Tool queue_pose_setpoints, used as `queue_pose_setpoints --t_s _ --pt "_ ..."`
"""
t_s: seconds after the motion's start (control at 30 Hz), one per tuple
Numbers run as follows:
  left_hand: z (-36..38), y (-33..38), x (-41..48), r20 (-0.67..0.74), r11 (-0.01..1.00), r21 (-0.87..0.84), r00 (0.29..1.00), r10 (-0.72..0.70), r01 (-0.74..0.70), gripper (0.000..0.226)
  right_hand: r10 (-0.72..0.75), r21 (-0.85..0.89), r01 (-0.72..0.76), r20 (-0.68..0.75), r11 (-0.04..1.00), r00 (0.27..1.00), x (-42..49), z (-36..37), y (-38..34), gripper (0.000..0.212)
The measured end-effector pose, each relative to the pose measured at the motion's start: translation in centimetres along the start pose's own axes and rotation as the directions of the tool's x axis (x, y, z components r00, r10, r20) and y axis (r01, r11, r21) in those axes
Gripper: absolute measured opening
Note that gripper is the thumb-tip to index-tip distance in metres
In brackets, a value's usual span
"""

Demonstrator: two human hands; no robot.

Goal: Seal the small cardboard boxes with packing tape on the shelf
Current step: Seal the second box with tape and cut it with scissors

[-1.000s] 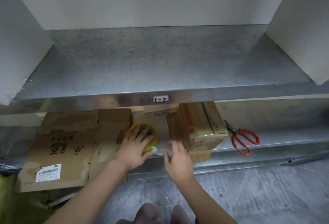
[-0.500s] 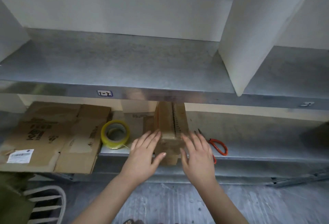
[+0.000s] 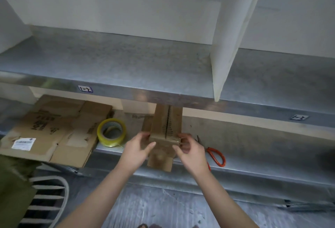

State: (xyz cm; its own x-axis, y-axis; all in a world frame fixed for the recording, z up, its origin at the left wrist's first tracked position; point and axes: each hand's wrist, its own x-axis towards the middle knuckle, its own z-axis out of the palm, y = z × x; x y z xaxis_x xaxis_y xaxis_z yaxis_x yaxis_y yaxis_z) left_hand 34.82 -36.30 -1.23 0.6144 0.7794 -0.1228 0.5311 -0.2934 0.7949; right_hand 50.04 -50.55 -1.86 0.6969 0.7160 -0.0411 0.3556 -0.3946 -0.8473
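Left hand [image 3: 137, 148] and right hand [image 3: 190, 149] grip the cardboard box [image 3: 165, 128] at its near corners; tape roll [image 3: 111, 132] stands left on the shelf [image 3: 253, 162].

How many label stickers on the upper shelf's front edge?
2. Left label above the flattened cardboard; right label past the white divider. Others may lie outside the frame.

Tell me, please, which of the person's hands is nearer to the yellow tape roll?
Left. The left hand grips the left side of the small box, just right of the tape roll; the right hand grips its right side, beyond the box.
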Motion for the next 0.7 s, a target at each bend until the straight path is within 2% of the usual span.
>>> queue_pose_setpoints --t_s 0.13,0.23,0.3,0.37,0.4,0.47,0.57,0.7 --pt "0.3 0.6 1.6 -0.086 0.977 0.205 0.994 0.073 -0.054 0.029 -0.075 -0.191 0.050 -0.128 0.980 0.989 0.6 1.2 -0.4 0.028" --pt "1.3 -0.1 1.2 -0.143 0.970 0.221 0.981 0.133 -0.100 0.029 -0.072 -0.169 0.047 -0.144 0.984 0.987 0.2 2.2 -0.3 0.030" --pt "0.5 -0.8 1.3 -0.046 0.964 0.215 0.984 0.171 -0.158 0.046 -0.063 -0.105 0.057 -0.056 0.993 0.996 0.4 1.4 0.4 0.040" --pt "-1.6 -1.4 2.5 0.174 0.935 0.233 0.957 0.230 -0.267 0.065 -0.075 -0.084 0.082 0.077 0.993 0.994 0.9 -0.2 1.1 0.050" --pt "-2.6 -1.4 3.3 0.279 0.909 0.248 0.923 0.264 -0.335 0.070 -0.082 -0.087 0.093 0.124 0.992 0.989 1.3 -0.9 1.3 0.050" --pt "-4.1 -1.1 4.8 0.408 0.863 0.269 0.863 0.299 -0.427 0.063 -0.090 -0.095 0.106 0.154 0.990 0.984 2.2 -2.1 1.3 0.040" --pt "-4.6 -0.5 6.8 0.459 0.857 0.245 0.833 0.309 -0.454 0.046 -0.084 -0.030 0.089 0.152 0.996 0.985 3.2 -2.6 0.8 0.033" --pt "-3.9 -0.9 7.6 0.444 0.871 0.215 0.838 0.316 -0.442 0.040 -0.061 0.022 0.059 0.133 0.998 0.989 3.0 -2.1 0.9 0.039"
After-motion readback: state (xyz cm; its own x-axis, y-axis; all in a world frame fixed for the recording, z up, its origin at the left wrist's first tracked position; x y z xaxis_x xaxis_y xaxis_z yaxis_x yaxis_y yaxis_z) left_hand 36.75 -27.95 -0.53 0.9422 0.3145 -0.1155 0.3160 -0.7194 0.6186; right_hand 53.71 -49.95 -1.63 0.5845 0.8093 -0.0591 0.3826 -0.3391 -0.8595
